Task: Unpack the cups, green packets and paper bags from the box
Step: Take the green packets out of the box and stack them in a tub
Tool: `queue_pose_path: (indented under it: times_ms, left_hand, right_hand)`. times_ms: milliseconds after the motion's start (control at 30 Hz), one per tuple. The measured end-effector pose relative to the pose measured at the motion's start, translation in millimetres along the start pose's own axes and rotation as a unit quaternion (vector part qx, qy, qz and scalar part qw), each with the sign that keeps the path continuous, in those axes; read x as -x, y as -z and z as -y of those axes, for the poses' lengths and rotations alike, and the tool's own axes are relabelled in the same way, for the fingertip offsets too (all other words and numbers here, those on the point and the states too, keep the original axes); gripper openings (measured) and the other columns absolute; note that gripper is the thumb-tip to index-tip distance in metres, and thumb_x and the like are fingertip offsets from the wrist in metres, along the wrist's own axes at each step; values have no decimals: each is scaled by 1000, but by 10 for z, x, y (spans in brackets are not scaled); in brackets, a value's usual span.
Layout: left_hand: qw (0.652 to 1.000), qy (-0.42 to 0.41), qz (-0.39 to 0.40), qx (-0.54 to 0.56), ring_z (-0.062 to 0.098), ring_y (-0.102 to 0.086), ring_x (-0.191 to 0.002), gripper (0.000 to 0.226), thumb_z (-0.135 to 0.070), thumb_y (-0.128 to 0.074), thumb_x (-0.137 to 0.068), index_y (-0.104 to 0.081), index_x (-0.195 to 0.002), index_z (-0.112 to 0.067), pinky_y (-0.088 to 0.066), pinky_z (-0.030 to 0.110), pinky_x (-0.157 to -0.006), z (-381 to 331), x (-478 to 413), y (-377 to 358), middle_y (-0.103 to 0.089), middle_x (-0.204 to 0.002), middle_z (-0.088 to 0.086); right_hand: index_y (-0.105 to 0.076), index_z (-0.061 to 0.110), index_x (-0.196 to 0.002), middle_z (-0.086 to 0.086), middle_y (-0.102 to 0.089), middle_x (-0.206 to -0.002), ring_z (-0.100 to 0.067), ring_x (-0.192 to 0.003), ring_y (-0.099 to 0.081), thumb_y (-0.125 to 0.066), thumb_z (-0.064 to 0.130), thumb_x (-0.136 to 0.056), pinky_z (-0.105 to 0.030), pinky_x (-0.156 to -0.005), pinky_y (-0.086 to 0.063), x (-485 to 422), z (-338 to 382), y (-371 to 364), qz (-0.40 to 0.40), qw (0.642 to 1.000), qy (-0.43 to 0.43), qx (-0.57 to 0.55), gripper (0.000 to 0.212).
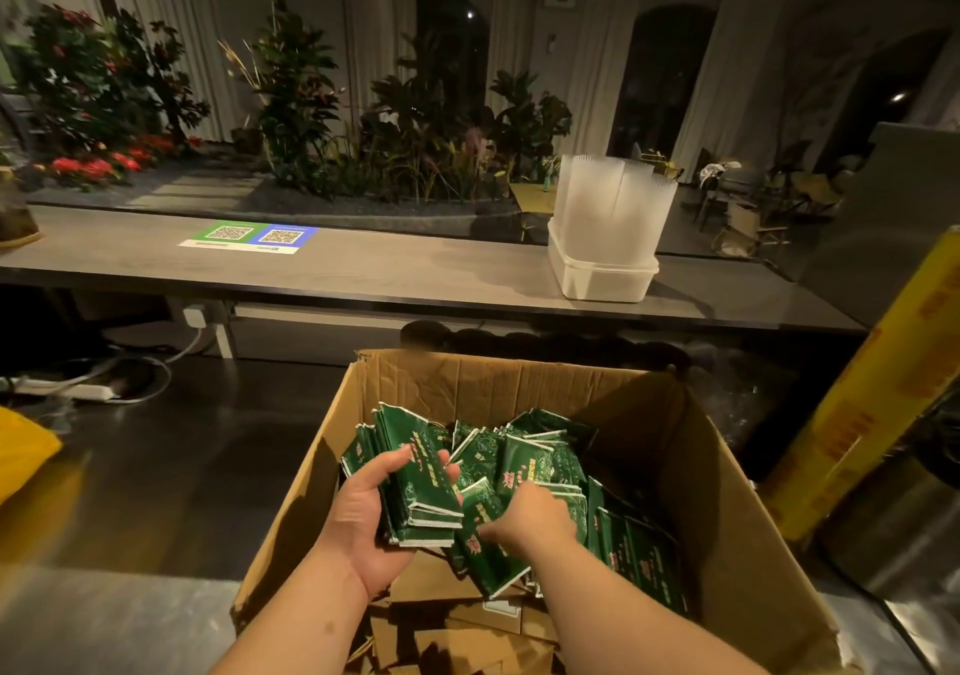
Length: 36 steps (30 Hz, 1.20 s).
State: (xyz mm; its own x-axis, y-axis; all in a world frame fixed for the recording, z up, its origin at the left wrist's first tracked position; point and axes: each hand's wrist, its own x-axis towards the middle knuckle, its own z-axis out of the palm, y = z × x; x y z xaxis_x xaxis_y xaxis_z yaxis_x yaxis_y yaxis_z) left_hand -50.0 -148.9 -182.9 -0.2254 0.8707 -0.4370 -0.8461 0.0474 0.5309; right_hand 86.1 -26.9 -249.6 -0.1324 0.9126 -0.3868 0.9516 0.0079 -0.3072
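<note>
Both hands are down in the open cardboard box [737, 466], which sits low in the middle of the view. The left hand [363, 513] lies palm-up, and its grip is clamped on a stack [426, 477] of green packets: thumb over the top edge, fingers curled under. The stack is lifted a little above the heap, tilted toward the right hand [530, 518]. That hand reaches down just beside the stack, back upward, with fingers bent onto the loose packets [545, 461]. Its fingertips are hidden, so I cannot tell whether its grip has closed on one.

The loose packets fill the far and right parts of the box — jumbled, some on edge, some flat. Under them, at the near side, lie brown paper bags [457, 638].

Beyond the box runs a long grey table [363, 269]. At its right end stands a white tub [597, 279] with upright clear stacks that look like cups [608, 196]. Further left lies a QR sheet [249, 237], green and blue. Plants [415, 118] line the far side — a yellow roll [857, 399] leans at the right.
</note>
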Motion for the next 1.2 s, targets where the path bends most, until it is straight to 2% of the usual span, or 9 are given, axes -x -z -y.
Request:
queue_pose_path:
  times_ms: [133, 300, 400, 533, 633, 800, 933, 1100, 1200]
  left_hand:
    - [1000, -9, 0, 19, 37, -63, -109, 61, -22, -64, -83, -54, -141, -4, -40, 56, -111, 11, 33, -7, -56, -142, 25]
    - [999, -13, -36, 30, 35, -64, -109, 59, -24, -66, -82, -58, -138, -4, -50, 51, -97, -41, 39, 4, -60, -140, 23]
    - [999, -5, -42, 32, 35, -65, -108, 58, -24, -66, -82, -60, -136, -4, -51, 52, -91, -38, 37, -26, -62, -137, 22]
    - [999, 8, -45, 23, 34, -66, -99, 59, -21, -68, -78, -60, -133, 0, -49, 52, -99, -18, 38, -12, -68, -120, 22]
    - [999, 7, -39, -2, 34, -66, -96, 60, -19, -69, -77, -60, -133, 1, -43, 53, -108, -2, 18, 7, -68, -114, 21]
    - [1000, 8, -20, -23, 44, -68, -107, 47, -19, -65, -81, -64, -126, -6, -51, 59, -92, 6, 41, -15, -71, -122, 25]
    - [999, 31, 17, -34, 49, -62, -120, 47, -22, -59, -89, -62, -132, -4, -43, 61, -106, 14, 62, 13, -67, -127, 29]
    - [998, 27, 27, -47, 49, -59, -124, 52, -25, -64, -87, -62, -134, -4, -44, 61, -105, 14, 52, 32, -64, -131, 29]
    - [999, 21, 9, -50, 48, -59, -125, 55, -28, -68, -86, -61, -136, -7, -44, 62, -107, 5, 21, 64, -64, -132, 28]
  right_hand:
    - [-60, 16, -115, -7, -65, -121, -32, -122, -54, -69, 24, -89, -44, -104, -47, -87, -19, -128, -6, 999, 6, 47, 29]
    - [-58, 14, -100, -8, -70, -101, -25, -96, -68, -72, 19, -91, -45, -89, -59, -228, -23, -93, 36, 980, 4, -194, 17]
    - [-57, 12, -103, -14, -68, -106, -28, -97, -69, -71, 8, -93, -49, -88, -60, -159, -57, 74, 34, 917, -7, -397, 18]
    - [-54, 7, -97, -21, -72, -108, -36, -99, -72, -63, 1, -97, -55, -83, -62, 33, -48, 403, 110, 775, -1, -622, 11]
    - [-59, 4, -101, -20, -70, -110, -36, -107, -67, -68, 6, -90, -59, -103, -51, 147, -13, 576, 181, 723, 34, -665, 15]
    - [-61, 1, -116, -21, -74, -112, -33, -103, -73, -62, 5, -97, -51, -91, -60, 252, 37, 638, 154, 740, 68, -651, 19]
    - [-62, -1, -112, -19, -73, -106, -29, -94, -73, -60, 2, -97, -40, -79, -62, 335, 82, 616, 242, 702, 88, -664, 16]
    - [-62, 5, -102, -10, -69, -95, -18, -79, -69, -76, 5, -88, -28, -63, -55, 413, 232, 395, 138, 821, 164, -529, 19]
    - [-68, 9, -106, -8, -70, -102, -18, -89, -70, -82, 17, -86, -25, -64, -58, 426, 267, 334, 58, 878, 203, -429, 25]
